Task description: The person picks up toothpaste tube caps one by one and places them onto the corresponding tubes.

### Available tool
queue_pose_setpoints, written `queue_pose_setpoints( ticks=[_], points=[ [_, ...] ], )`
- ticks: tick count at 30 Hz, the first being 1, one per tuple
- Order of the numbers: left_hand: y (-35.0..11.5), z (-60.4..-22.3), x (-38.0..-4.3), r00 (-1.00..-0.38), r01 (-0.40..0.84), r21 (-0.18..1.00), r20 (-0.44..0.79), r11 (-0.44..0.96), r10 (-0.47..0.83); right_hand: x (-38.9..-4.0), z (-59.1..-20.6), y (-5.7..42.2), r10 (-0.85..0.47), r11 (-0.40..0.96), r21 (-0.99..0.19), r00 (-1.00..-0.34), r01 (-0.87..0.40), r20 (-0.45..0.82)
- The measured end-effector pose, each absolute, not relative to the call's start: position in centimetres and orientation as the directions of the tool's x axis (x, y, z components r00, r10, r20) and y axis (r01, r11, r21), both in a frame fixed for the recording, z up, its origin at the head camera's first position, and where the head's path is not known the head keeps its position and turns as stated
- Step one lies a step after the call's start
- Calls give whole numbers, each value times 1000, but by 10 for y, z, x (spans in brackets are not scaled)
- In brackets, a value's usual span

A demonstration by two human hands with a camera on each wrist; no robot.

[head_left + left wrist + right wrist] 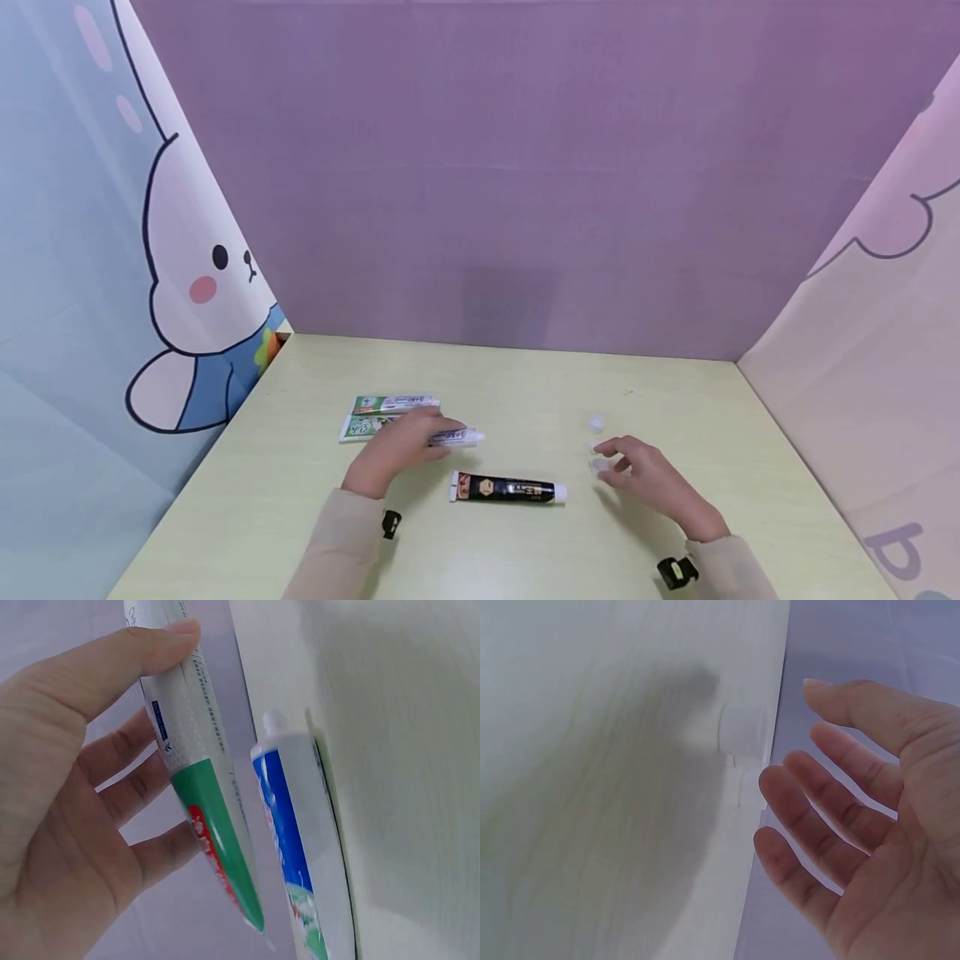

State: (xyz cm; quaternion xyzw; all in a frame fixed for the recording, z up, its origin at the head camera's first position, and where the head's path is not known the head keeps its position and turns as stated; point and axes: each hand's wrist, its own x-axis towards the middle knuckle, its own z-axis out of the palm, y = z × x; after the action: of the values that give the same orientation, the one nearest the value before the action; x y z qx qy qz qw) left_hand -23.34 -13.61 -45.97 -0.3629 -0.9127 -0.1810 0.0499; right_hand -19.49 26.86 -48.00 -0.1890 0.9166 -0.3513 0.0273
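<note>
black tube point(510, 489) lies nearest | right hand point(647, 479) half open, holding nothing, by small white caps point(596, 423) | left hand point(405, 446) pinches white-green tube point(456, 438) over table point(480, 558), long way side to side, tip right | two green tubes point(364, 427) lie just past it

Free lane beyond the black tube point(506, 489), between the held tube point(456, 438) and the white caps point(596, 424).

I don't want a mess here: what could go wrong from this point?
The left hand grips a tube whose nozzle seems uncapped; a hard squeeze might push its contents out.

The small white caps sit close together beside the right hand, so a brush could knock one away.

They also look alike, so mixing them up is possible.
</note>
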Motion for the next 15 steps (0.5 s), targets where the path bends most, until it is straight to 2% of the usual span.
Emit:
queue_pose_setpoints(
  ticks=[6,15],
  points=[
    [-122,-461,-233,-760,643,333,165,690,628,-195,-483,269,-330,701,-655,-943,-282,52],
    [-101,-463,-234,-744,655,349,144,670,652,-197,-489,268,-322,700,-664,-946,-264,37]
  ],
)
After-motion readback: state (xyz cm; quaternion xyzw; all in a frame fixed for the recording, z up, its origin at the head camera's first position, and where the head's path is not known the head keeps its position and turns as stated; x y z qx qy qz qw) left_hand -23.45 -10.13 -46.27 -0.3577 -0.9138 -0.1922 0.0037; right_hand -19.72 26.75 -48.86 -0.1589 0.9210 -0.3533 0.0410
